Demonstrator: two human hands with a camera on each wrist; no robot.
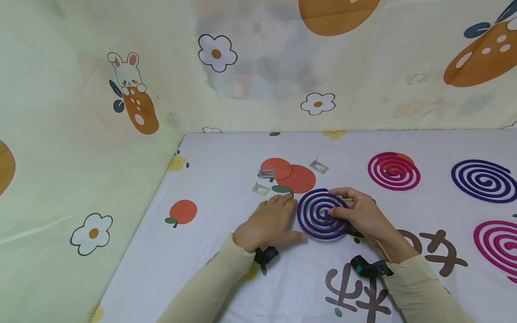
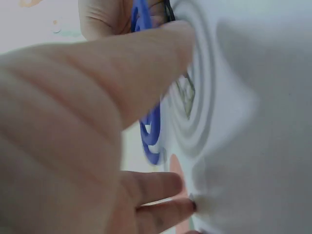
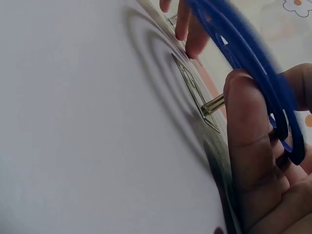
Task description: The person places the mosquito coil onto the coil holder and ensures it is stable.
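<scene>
A dark blue mosquito coil point(image 1: 325, 214) is pinched between the thumb and fingers of my right hand point(image 1: 361, 214). The right wrist view shows the coil point(image 3: 253, 63) tilted and raised above the cloth. Under it lies a thin metal coil stand point(image 3: 213, 105) with its tab bent upward, close to my right thumb; the head view mostly hides this stand behind the coil. My left hand point(image 1: 270, 222) rests palm down on the cloth just left of the coil, fingers extended. In the left wrist view its thumb point(image 2: 161, 48) reaches across near the coil point(image 2: 152, 126).
Three more metal stands lie beyond my left hand: one stand point(image 1: 319, 166), another point(image 1: 266, 173) and a third point(image 1: 261, 189). To the right are a pink coil point(image 1: 395, 172), a dark blue coil point(image 1: 486, 181) and another pink coil point(image 1: 511, 246). Patterned fabric walls point(image 1: 258, 80) border the table.
</scene>
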